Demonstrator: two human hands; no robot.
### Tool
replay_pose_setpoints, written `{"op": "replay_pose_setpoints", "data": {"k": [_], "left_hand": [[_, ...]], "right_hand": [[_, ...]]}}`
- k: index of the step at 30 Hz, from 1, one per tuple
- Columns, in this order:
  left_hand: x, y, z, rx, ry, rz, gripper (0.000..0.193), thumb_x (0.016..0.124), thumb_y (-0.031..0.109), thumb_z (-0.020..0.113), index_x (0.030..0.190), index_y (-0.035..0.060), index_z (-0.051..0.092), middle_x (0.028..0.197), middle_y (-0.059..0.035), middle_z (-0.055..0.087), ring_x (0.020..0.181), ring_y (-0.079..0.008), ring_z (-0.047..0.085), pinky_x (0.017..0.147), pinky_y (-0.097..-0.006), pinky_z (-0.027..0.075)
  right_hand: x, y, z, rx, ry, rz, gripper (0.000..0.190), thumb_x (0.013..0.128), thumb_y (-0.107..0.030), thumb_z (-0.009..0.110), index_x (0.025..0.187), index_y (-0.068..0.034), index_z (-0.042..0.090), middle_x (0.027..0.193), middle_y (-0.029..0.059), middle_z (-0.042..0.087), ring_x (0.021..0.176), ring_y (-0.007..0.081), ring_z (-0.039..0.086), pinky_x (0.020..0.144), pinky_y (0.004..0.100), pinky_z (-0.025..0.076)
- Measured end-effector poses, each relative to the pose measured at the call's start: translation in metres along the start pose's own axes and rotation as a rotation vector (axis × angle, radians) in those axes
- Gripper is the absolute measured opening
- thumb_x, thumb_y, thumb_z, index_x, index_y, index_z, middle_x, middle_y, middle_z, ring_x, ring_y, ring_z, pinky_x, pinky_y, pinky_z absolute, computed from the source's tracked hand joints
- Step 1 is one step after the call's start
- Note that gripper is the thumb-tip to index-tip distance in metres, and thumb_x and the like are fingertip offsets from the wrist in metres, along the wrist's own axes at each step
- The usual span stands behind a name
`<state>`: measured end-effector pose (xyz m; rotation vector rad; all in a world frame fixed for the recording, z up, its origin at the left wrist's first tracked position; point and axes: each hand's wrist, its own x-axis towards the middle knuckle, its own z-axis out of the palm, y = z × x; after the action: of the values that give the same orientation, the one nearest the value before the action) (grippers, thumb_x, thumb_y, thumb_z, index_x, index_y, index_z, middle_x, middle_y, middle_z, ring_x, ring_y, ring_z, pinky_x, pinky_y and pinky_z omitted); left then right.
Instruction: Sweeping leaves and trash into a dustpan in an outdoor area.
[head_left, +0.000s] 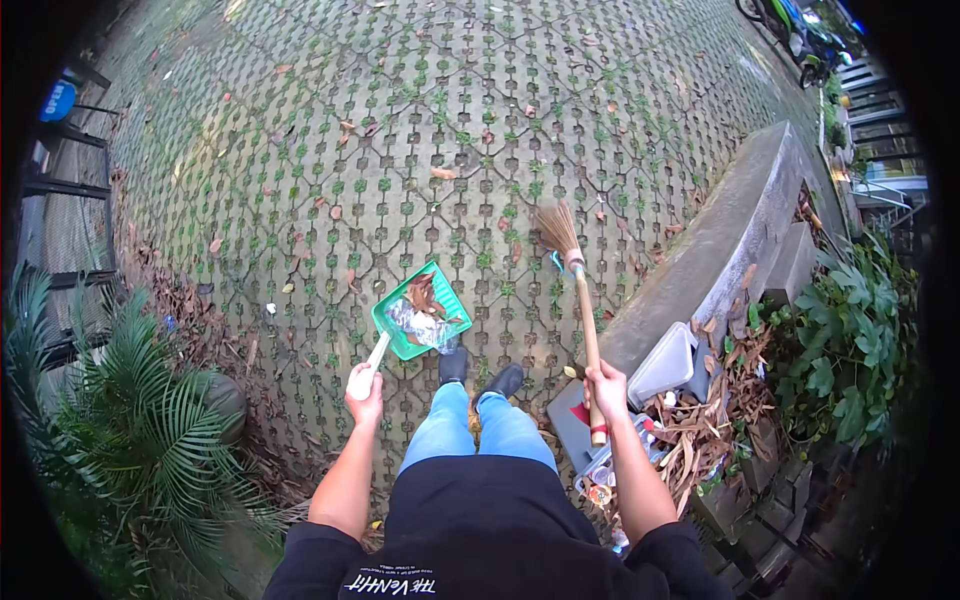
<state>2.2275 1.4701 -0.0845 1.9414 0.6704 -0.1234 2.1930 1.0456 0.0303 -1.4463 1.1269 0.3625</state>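
My left hand (364, 390) grips the pale handle of a green plastic dustpan (450, 296). Dry brown leaves (422, 292) and crumpled clear plastic (420, 324) lie in the pan, which is just ahead of my shoes. In my right hand (606, 390) is the wooden stick of a stiff-bristled broom (587, 322), its bristles (556, 226) pointing away from me, ahead and to the right of the dustpan. A small blue strip (556, 261) shows beside the bristles. Scattered dry leaves (442, 173) lie on the grass-block paving (420, 217).
A low concrete kerb (697, 232) runs along the right, beside a heap of leaves and litter (697, 442) with a grey plastic lid (664, 367). Palm fronds (165, 450) and a round pot (223, 405) stand at left. Parked motorbikes (802, 41) are at the far right.
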Motion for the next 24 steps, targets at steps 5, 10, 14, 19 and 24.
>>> {"op": "replay_pose_setpoints", "data": {"k": [5, 10, 14, 19, 24], "left_hand": [[0.019, -0.028, -0.005, -0.028, -0.02, -0.02, 0.024, 0.082, 0.008, 0.066, 0.105, 0.0085, 0.061, 0.08, 0.0013, 0.059, 0.07, -0.006, 0.055, 0.064, -0.0223, 0.045], [0.045, 0.015, 0.053, -0.019, -0.053, 0.07, 0.022, 0.081, 0.011, 0.067, 0.102, 0.0072, 0.063, 0.086, -0.0001, 0.064, 0.079, -0.008, 0.059, 0.073, -0.0248, 0.048], [0.078, 0.021, 0.093, 0.074, -0.021, 0.149, 0.025, 0.08, 0.009, 0.067, 0.105, 0.0072, 0.061, 0.086, -0.0003, 0.062, 0.076, -0.0092, 0.058, 0.07, -0.024, 0.047], [0.073, 0.068, 0.158, 0.108, -0.039, 0.084, 0.027, 0.078, 0.015, 0.069, 0.104, 0.0093, 0.063, 0.094, -0.0044, 0.067, 0.087, -0.0156, 0.063, 0.081, -0.0289, 0.048], [0.093, 0.069, 0.167, 0.138, -0.015, 0.163, 0.027, 0.077, 0.017, 0.069, 0.103, 0.0108, 0.064, 0.088, -0.004, 0.068, 0.082, -0.0146, 0.064, 0.076, -0.0303, 0.05]], "right_hand": [[-0.051, 0.009, -0.053, -0.003, -0.033, -0.019, 0.033, 0.085, -0.009, 0.058, 0.116, 0.002, 0.057, 0.062, 0.0019, 0.053, 0.043, 0.0101, 0.049, 0.036, 0.0244, 0.041], [-0.046, 0.01, -0.076, -0.228, 0.112, -0.132, 0.053, 0.084, -0.012, 0.06, 0.134, 0.002, 0.046, 0.071, 0.0081, 0.061, 0.052, 0.0149, 0.056, 0.048, 0.0286, 0.047], [-0.007, -0.017, -0.037, -0.731, 0.167, -0.301, 0.056, 0.085, -0.015, 0.056, 0.135, 0.004, 0.04, 0.088, 0.0286, 0.064, 0.083, 0.0386, 0.065, 0.073, 0.0429, 0.052], [0.035, -0.019, -0.028, -0.888, 0.025, -0.249, 0.057, 0.085, -0.017, 0.054, 0.137, 0.0, 0.038, 0.092, 0.0312, 0.062, 0.089, 0.0432, 0.062, 0.081, 0.0477, 0.049], [-0.03, 0.019, -0.021, -0.905, -0.245, -0.251, 0.058, 0.084, -0.017, 0.053, 0.138, -0.004, 0.039, 0.086, 0.0315, 0.061, 0.085, 0.044, 0.063, 0.079, 0.0475, 0.049]]}}
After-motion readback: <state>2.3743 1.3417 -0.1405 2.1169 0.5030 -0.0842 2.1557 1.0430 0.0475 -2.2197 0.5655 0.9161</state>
